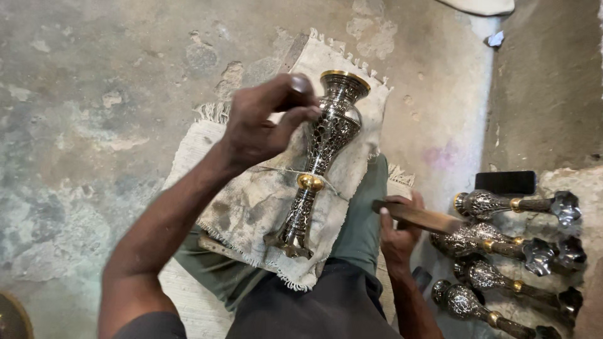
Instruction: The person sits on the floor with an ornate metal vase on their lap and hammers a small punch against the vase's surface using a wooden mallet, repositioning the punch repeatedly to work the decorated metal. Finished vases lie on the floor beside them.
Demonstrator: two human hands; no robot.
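Right hand [398, 233] is closed around a flat wooden stick [419, 217], beside the person's knee and to the right of the vase [321, 157]. This vase — silver-coloured metal with cut patterns, a gold ring at its waist and a gold rim — lies tilted on a stained, fringed cloth [254, 201] over the lap. Left hand [264, 122] is above the vase's upper body, its fingers pinched together on a small tool whose tip I cannot see well. Right of the vase, well apart, four similar vases [509, 248] lie in a row on the floor. Beyond the vase is rough concrete floor [113, 75].
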